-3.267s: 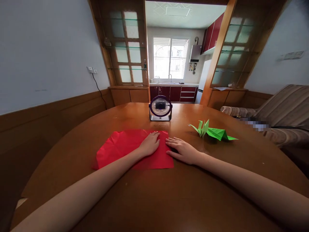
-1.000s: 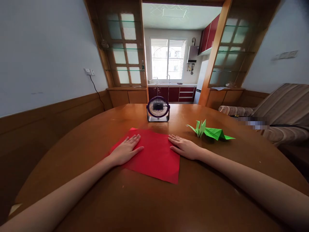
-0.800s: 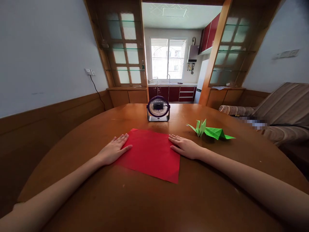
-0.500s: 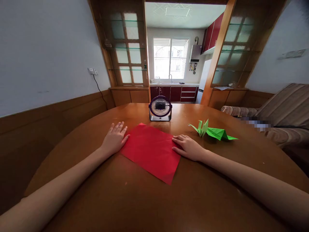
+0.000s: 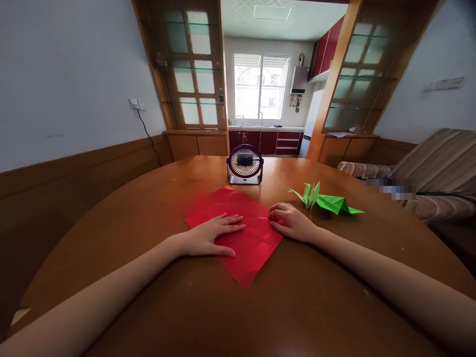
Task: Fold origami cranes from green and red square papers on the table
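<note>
A red square sheet of paper (image 5: 245, 243) lies flat on the round wooden table (image 5: 156, 208), turned like a diamond with one corner toward me. My left hand (image 5: 210, 237) rests palm down on the sheet's left half, fingers spread. My right hand (image 5: 292, 221) sits at the sheet's right corner with its fingers curled onto the paper's edge. Whether it pinches the corner is unclear.
A green folded paper crane (image 5: 325, 201) lies on the table just right of my right hand. A small dark desk fan (image 5: 244, 165) stands behind the sheet. A striped sofa (image 5: 431, 168) is at the right, a kitchen doorway beyond.
The red sheet has rotated from lying square to lying as a diamond. My left hand moved from the table beside the sheet onto it. My right hand's fingers curled at the right corner.
</note>
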Demonstrator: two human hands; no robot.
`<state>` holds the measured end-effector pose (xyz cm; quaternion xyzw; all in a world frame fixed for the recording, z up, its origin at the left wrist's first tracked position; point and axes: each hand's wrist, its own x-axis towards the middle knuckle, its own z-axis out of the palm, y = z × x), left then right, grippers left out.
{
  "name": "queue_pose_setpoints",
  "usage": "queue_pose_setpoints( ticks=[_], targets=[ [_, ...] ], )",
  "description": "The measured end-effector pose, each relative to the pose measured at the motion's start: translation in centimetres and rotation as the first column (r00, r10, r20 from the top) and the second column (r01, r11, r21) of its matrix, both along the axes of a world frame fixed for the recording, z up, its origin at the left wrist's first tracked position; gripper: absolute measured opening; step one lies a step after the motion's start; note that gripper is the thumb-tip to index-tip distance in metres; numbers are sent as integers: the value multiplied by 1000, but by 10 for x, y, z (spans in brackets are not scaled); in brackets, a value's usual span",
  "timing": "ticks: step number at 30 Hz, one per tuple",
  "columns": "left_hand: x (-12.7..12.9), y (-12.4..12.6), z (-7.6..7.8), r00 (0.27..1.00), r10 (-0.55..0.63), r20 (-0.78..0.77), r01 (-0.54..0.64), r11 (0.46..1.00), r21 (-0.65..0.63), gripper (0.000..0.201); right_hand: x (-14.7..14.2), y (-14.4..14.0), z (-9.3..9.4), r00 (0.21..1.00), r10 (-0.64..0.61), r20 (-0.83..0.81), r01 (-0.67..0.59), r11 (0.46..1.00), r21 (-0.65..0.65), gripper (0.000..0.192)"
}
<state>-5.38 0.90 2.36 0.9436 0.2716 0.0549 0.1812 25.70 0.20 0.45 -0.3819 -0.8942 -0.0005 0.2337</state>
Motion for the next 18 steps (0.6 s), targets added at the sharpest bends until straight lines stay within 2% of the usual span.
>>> queue_pose_setpoints(
  ticks=[4, 10, 12, 14, 16, 18],
  targets=[
    [-14, 11, -1, 999, 39, 26, -39, 999, 21, 68, 5, 4, 2, 984, 168, -51, -175, 967, -183, 42],
    [-28, 24, -9, 984, 144, 104, -155, 982, 107, 52, 16, 4, 14, 961, 271, -53, -271, 890, -365, 72],
    [-30, 25, -10, 979, 158, 130, -173, 978, 114, 48, 17, 5, 12, 958, 275, -84, -287, 893, -347, 64],
    [-30, 23, -9, 974, 163, 155, -181, 978, 108, 46, 17, 6, 9, 955, 280, -99, -297, 910, -289, 46],
    [-28, 19, -6, 969, 167, 183, -181, 981, 65, 45, 17, 6, 6, 952, 289, -95, -304, 926, -223, 35],
    [-25, 13, 0, 965, 157, 208, -157, 987, -17, 46, 16, 6, 4, 956, 279, -95, -291, 940, -175, 32]
  ],
)
